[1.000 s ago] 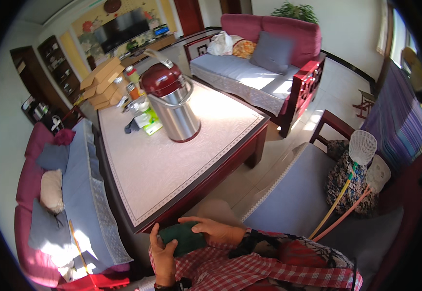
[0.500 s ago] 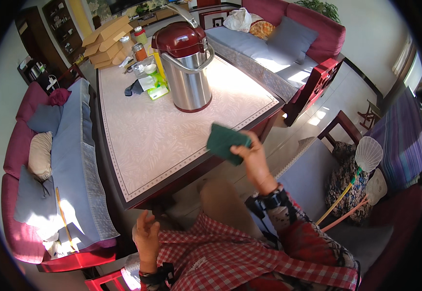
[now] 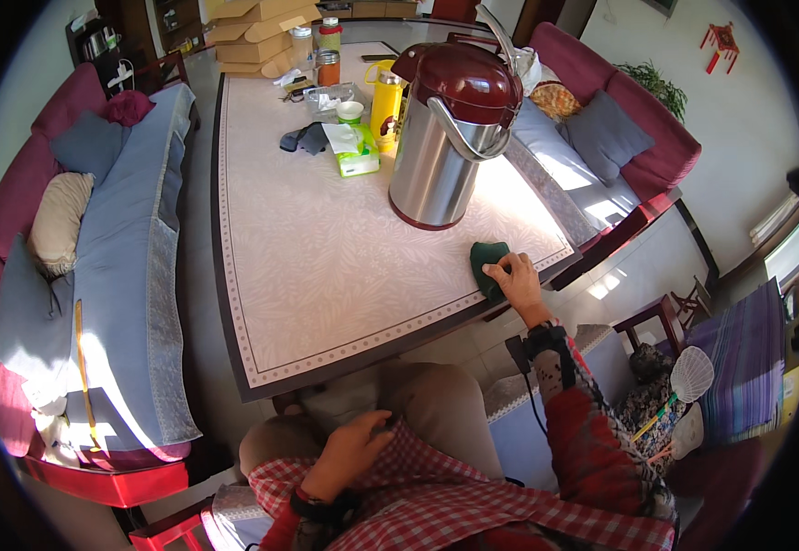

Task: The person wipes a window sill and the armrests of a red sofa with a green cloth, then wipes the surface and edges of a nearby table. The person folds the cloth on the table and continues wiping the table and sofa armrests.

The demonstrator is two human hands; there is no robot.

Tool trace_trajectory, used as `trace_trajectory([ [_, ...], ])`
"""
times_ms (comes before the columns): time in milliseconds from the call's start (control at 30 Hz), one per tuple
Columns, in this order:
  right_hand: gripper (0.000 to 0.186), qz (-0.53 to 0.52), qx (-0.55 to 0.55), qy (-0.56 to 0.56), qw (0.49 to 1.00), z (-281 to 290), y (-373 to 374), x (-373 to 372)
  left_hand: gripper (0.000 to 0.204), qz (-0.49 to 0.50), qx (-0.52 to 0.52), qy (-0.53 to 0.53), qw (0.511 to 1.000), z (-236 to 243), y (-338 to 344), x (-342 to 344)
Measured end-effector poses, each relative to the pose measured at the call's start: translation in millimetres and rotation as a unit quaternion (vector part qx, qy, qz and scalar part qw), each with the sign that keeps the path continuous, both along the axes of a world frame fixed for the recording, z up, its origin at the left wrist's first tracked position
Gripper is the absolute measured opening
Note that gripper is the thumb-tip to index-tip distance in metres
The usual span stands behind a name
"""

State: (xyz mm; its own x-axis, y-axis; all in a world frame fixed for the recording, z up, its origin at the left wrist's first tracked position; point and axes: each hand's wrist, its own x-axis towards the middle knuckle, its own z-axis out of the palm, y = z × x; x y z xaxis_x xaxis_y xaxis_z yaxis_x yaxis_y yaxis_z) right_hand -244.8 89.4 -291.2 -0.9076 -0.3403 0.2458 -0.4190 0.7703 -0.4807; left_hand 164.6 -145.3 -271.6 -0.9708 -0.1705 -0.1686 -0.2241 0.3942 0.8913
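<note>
A: Item one, right hand (image 3: 516, 275). How is it entered?

B: Laid palm-down, the fingers spread flat over a dark green folded cloth (image 3: 488, 264). The cloth is pressed to the pale patterned bench (image 3: 326, 266), near the bench edge closest to the person, on the sunlit side. The grip is recorded as flat pressing, not a pinch: nothing is lifted.

A: Why so flat?

B: It is judged that a spread palm keeps the cloth in full contact with the surface, as suits wiping.

A: Arm pose?

B: The right arm is extended forward and outward, its red checked sleeve (image 3: 592, 441) pushed back from the wrist, a dark wristband (image 3: 546, 338) noted just behind the hand.

A: What lies beyond the grip?

B: A tall steel vacuum flask with a dark red lid and base (image 3: 447, 138) is set just beyond the cloth, apart from it. Farther off are listed a green tissue pack (image 3: 355, 158), a yellow bottle (image 3: 385, 103), and cardboard boxes (image 3: 252, 28) at the far end.

A: Item two, left hand (image 3: 349, 450)?

B: Held low against the lap, well back from the bench. The fingers are loosely curled against the trouser fabric; nothing is seen to be held.

A: Surroundings?

B: A blue-covered red sofa (image 3: 133, 230) is entered on the far side of the bench from the grip.
</note>
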Motion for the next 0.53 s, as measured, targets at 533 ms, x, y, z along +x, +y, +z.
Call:
trace_trajectory([
  [533,0.093,0.12,0.033,-0.033,0.992,4,-185,68,0.048,-0.211,-0.119,0.05,0.969,-146,-40,-102],
])
